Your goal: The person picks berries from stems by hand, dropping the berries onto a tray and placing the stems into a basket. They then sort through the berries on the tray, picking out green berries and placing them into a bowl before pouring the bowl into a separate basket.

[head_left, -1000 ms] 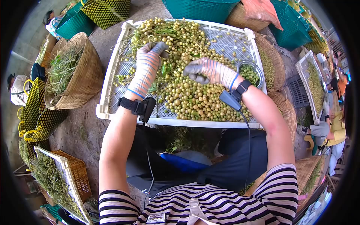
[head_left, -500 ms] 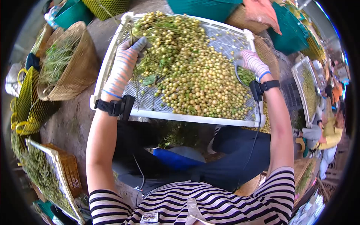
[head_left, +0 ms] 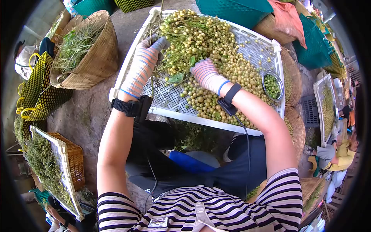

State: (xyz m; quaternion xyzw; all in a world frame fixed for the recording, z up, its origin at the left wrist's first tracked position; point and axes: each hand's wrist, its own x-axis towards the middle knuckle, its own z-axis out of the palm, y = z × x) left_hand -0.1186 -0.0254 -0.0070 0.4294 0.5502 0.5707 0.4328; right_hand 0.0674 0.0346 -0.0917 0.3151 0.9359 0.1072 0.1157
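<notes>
A white perforated tray [head_left: 164,101] lies in front of me, heaped with small round yellow-green fruits [head_left: 235,91]. On its left side, my left hand [head_left: 148,60], in a striped glove, is closed around thin stems [head_left: 160,19]; these stick out above and below the fist. My right hand [head_left: 208,75], gloved too, reaches into the stemmed fruit clusters [head_left: 193,38] near the middle. Its fingers are curled inward, and what they pinch is hidden. A small round metal bowl [head_left: 282,92] of green fruits [head_left: 271,86] sits at the tray's right edge.
Woven baskets stand around me, one with green stalks [head_left: 92,54] at the left. Teal baskets [head_left: 235,11] are behind the tray. A second tray of stalks [head_left: 48,170] rests on an orange crate [head_left: 69,154] at lower left. People [head_left: 340,154] sit at the right.
My right hand has left the bowl at the tray's right edge and moved left into the fruit clusters. My left hand still grips the stems. The whole view has shifted slightly.
</notes>
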